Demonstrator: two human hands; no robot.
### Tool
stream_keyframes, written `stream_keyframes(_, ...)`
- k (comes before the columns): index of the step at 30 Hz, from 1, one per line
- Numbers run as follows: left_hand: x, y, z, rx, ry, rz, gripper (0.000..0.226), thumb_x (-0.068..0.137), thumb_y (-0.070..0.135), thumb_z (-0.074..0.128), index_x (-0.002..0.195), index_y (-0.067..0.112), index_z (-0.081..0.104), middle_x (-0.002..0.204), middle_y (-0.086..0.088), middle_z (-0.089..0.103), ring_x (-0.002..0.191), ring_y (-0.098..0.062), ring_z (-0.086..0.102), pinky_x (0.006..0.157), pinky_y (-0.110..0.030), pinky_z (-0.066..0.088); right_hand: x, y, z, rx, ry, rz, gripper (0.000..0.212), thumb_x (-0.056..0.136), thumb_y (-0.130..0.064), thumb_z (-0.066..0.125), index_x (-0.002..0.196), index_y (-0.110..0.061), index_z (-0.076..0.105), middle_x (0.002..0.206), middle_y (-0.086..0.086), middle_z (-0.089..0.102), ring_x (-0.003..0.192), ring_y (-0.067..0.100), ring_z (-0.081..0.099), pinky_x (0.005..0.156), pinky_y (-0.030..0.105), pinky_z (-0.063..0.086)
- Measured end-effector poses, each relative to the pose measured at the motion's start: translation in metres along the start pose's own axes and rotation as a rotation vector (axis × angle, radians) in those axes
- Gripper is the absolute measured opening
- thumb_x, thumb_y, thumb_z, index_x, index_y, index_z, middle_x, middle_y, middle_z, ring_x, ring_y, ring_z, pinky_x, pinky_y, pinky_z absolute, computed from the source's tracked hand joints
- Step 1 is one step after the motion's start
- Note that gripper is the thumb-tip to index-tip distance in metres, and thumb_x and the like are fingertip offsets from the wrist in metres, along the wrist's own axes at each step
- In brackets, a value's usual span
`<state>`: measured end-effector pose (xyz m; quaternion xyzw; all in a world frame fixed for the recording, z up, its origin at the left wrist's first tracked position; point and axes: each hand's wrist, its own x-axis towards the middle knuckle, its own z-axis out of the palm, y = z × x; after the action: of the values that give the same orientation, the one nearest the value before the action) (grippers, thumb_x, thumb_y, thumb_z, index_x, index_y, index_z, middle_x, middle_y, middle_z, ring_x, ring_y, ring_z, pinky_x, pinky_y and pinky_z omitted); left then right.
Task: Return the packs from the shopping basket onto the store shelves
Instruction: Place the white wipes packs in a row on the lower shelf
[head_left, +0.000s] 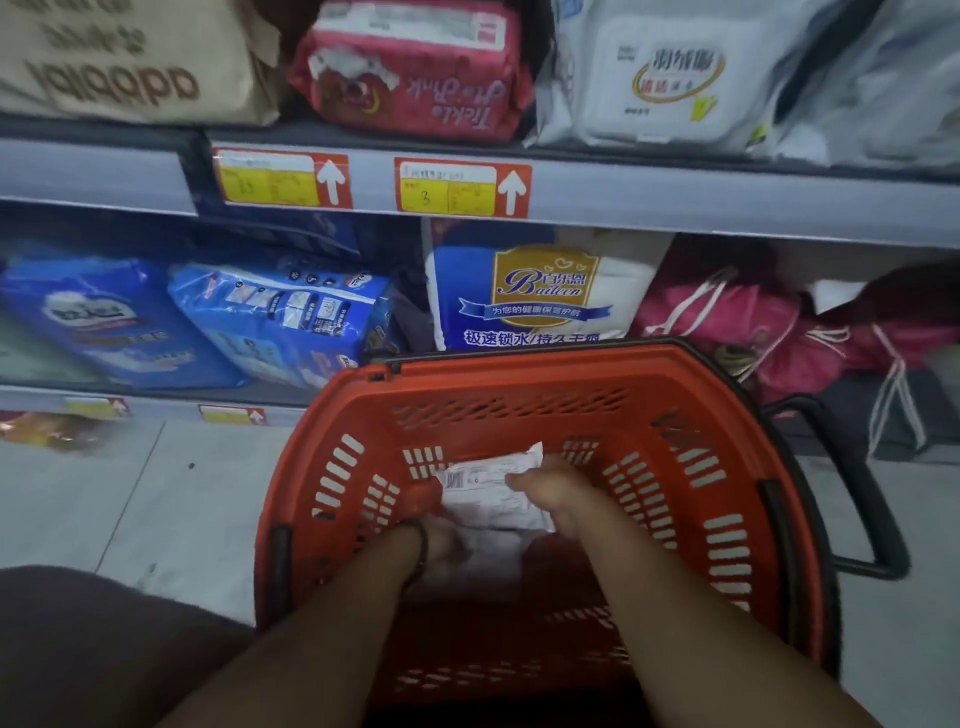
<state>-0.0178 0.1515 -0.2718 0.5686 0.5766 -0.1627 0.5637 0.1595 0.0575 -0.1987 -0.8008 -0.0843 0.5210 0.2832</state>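
In orange basket (519, 375), left hand (441, 548), right hand (558, 496) around white pack (485, 501)

Unobstructed basket (519, 365) mouth; crowded shelves (675, 200) behind.

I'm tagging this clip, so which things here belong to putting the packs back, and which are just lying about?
Part of the job: white pack, orange basket, left hand, right hand, shelf.
Just lying about: pink pack, blue packs, price labels, pink drawstring bags.

Red-yellow price tags (462, 188); pale floor tiles (104, 499), dark speck (191, 465), possibly dirt.
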Motion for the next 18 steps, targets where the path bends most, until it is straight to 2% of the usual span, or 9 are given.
stream_keyframes(2,-0.047,0.017,-0.013,0.162,-0.169,-0.029,0.018,0.093,0.023,0.073,0.109,0.015,0.070,0.109,-0.004,0.065,0.108,-0.019,0.058,0.105,-0.038,0.049,-0.003,-0.002,-0.021,-0.011,-0.034,-0.032,0.071,0.064,-0.025,0.090,0.127,-0.005,0.065,0.115,0.015,0.075,0.100,0.034,0.075,0.088,0.055,0.063)
stream_keyframes(3,-0.073,0.027,-0.021,0.256,-0.191,-0.030,0.047,0.075,0.042,0.084,0.113,0.017,0.071,0.110,0.002,0.065,0.108,-0.017,0.059,0.102,-0.036,0.050,-0.005,-0.002,-0.031,0.006,-0.048,-0.053,0.075,0.059,-0.025,0.089,0.127,-0.003,0.065,0.115,0.017,0.075,0.100,0.036,0.076,0.088,0.060,0.063)
stream_keyframes(5,-0.108,0.047,-0.035,0.291,-0.227,-0.049,0.085,0.040,0.059,0.095,0.111,0.018,0.072,0.117,-0.003,0.070,0.112,-0.024,0.065,0.101,-0.044,0.054,-0.011,-0.007,-0.054,-0.015,-0.060,-0.127,0.058,0.065,-0.016,0.089,0.118,0.000,0.070,0.110,0.019,0.077,0.097,0.038,0.077,0.089,0.061,0.062)
stream_keyframes(6,-0.119,0.054,-0.041,0.233,-0.240,-0.070,0.081,0.044,0.055,0.098,0.108,0.016,0.068,0.119,-0.007,0.068,0.113,-0.028,0.064,0.098,-0.047,0.054,-0.045,-0.022,-0.065,-0.049,-0.053,-0.155,0.059,0.063,-0.017,0.090,0.117,-0.002,0.071,0.108,0.018,0.078,0.096,0.037,0.078,0.089,0.061,0.062)
stream_keyframes(8,-0.155,0.075,-0.049,0.221,-0.253,-0.047,0.046,0.071,0.038,0.090,0.100,0.013,0.063,0.114,-0.013,0.066,0.114,-0.033,0.062,0.096,-0.045,0.054,-0.091,-0.044,-0.085,-0.088,-0.022,-0.201,0.067,0.055,-0.024,0.090,0.117,-0.004,0.070,0.107,0.014,0.078,0.095,0.035,0.078,0.088,0.060,0.063)
stream_keyframes(9,-0.171,0.086,-0.054,0.249,-0.216,0.005,0.042,0.071,0.035,0.087,0.098,0.009,0.067,0.111,-0.017,0.070,0.112,-0.034,0.066,0.097,-0.044,0.054,-0.108,-0.052,-0.096,-0.099,-0.020,-0.256,0.056,0.063,-0.019,0.088,0.114,-0.003,0.072,0.105,0.015,0.079,0.094,0.035,0.078,0.089,0.059,0.063)
stream_keyframes(12,-0.213,0.115,-0.076,0.232,-0.203,0.097,0.074,0.053,0.039,0.091,0.116,0.005,0.072,0.120,-0.023,0.073,0.113,-0.040,0.071,0.102,-0.060,0.053,-0.182,-0.077,-0.125,-0.124,0.017,-0.394,0.017,0.091,-0.003,0.074,0.108,-0.004,0.076,0.102,0.013,0.081,0.093,0.030,0.079,0.088,0.049,0.064)
stream_keyframes(15,-0.251,0.148,-0.099,0.216,-0.142,0.221,0.052,0.078,0.038,0.084,0.117,0.007,0.069,0.121,-0.020,0.074,0.114,-0.039,0.070,0.100,-0.054,0.055,-0.237,-0.085,-0.155,0.028,0.045,-0.480,0.018,0.102,-0.008,0.067,0.118,-0.008,0.073,0.104,0.015,0.081,0.085,0.027,0.078,0.069,0.038,0.065)
stream_keyframes(18,-0.282,0.172,-0.111,0.295,0.075,0.497,0.077,0.066,0.063,0.080,0.128,0.020,0.066,0.126,-0.005,0.072,0.115,-0.027,0.069,0.104,-0.044,0.053,-0.261,-0.071,-0.166,0.331,0.094,-0.453,0.020,0.108,-0.024,0.060,0.124,-0.016,0.068,0.110,0.022,0.079,0.081,0.034,0.076,0.063,0.045,0.064)
